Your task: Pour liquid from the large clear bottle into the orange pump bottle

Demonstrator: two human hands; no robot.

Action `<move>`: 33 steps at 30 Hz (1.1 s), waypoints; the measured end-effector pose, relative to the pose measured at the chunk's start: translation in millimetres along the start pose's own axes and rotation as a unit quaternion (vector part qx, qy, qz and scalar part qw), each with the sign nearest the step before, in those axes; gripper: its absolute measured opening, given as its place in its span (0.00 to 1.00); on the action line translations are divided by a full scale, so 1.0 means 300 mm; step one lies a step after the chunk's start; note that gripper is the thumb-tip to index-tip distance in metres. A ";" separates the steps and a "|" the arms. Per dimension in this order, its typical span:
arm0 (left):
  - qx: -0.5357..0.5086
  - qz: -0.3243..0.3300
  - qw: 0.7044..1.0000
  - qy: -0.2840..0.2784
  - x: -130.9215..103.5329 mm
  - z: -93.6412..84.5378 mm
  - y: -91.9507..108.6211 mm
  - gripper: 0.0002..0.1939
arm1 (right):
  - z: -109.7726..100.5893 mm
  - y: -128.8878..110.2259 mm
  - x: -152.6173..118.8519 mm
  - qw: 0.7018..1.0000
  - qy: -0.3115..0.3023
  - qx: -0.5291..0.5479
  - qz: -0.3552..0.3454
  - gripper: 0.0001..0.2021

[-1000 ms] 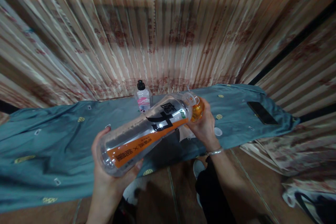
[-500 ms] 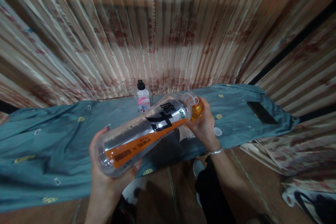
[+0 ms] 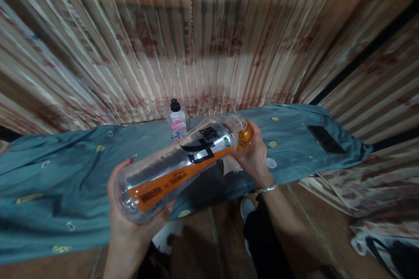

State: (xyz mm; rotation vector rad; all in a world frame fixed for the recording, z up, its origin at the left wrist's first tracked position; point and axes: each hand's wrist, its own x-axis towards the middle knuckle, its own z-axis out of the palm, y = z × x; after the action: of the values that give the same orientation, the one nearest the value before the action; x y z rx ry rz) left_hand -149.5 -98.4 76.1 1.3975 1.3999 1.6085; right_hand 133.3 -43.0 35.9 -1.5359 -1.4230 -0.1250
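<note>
A large clear bottle with an orange and black label lies tilted in the air, its neck up to the right. My left hand is wrapped round its base end. In my right hand is a small container with orange contents, held against the mouth of the bottle. Whether liquid passes between them cannot be made out. Behind the large bottle stands a small clear bottle with a black cap and a pink label. Beneath my right hand a pale piece of paper or cloth partly shows.
A teal patterned cloth covers the narrow surface. On its right lie a black phone and a small round translucent lid. Pleated curtains hang behind. A bag rests on the floor at the lower right.
The base end of the large bottle and my left hand have shifted slightly left, and the label has turned a little. My right hand has barely moved.
</note>
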 end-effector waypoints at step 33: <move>0.089 0.132 0.986 -0.050 0.020 -0.023 0.000 0.55 | -0.007 -0.007 0.006 0.999 -0.003 0.009 0.030 0.43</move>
State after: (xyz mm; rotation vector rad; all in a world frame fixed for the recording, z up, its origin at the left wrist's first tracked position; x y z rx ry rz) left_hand -157.7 -95.3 78.6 1.8070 1.3722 1.5789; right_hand 133.2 -43.7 39.2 -1.5653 -1.3778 -0.0707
